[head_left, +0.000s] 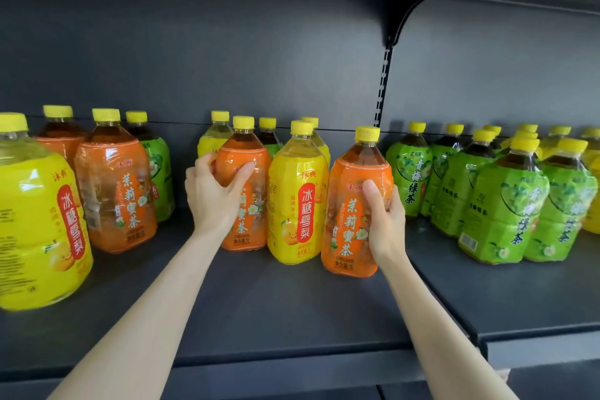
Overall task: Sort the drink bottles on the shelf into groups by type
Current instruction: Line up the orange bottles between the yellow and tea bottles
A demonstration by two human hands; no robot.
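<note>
Centre frame: left orange bottle (258, 169) clasped in left hand (212, 193), right orange bottle (352, 230) in right hand (386, 217), yellow bottle (297, 198) between; presumably bound for orange pair (115, 182), left of frame.

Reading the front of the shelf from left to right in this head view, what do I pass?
near yellow-label bottle → free orange-label bottle → left hand gripping the left-held orange-label bottle → middle yellow-label bottle → right-held orange-label bottle → right hand gripping it → group of green-label bottles.
</note>
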